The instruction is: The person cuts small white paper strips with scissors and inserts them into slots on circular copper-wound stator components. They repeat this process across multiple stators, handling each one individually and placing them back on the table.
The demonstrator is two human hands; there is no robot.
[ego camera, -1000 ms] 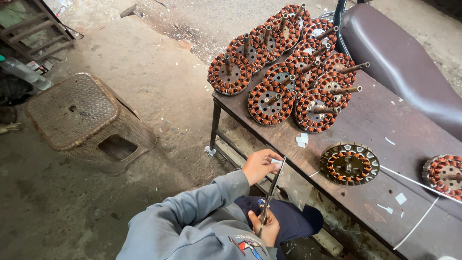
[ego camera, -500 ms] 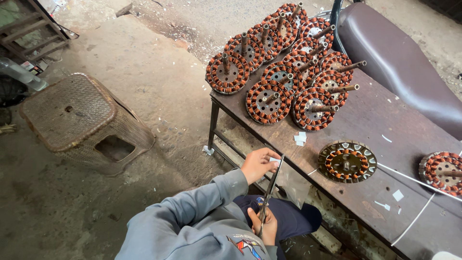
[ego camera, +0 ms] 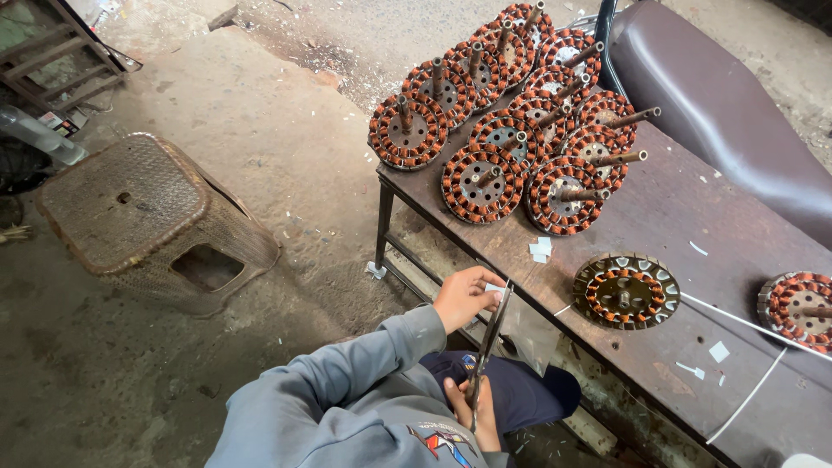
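My left hand (ego camera: 464,295), in a grey sleeve, pinches a thin translucent sheet (ego camera: 530,334) at the front edge of the metal workbench (ego camera: 676,217). Down by my lap, my right hand (ego camera: 475,412) grips the handles of long scissors (ego camera: 490,347). Their blades reach up to the sheet beside my left fingers. On the bench just right of my hands lies a round motor stator (ego camera: 626,290) with white slot liners and no copper winding.
Several copper-wound stators with shafts (ego camera: 511,130) are piled at the bench's far end, and another (ego camera: 797,308) lies at the right. White strips (ego camera: 745,325) and paper scraps (ego camera: 539,250) lie on the bench. A brown plastic stool (ego camera: 147,217) stands left, a dark padded seat (ego camera: 719,104) behind.
Both hands stay nearly in place with the scissors at the sheet. The view has drifted slightly.
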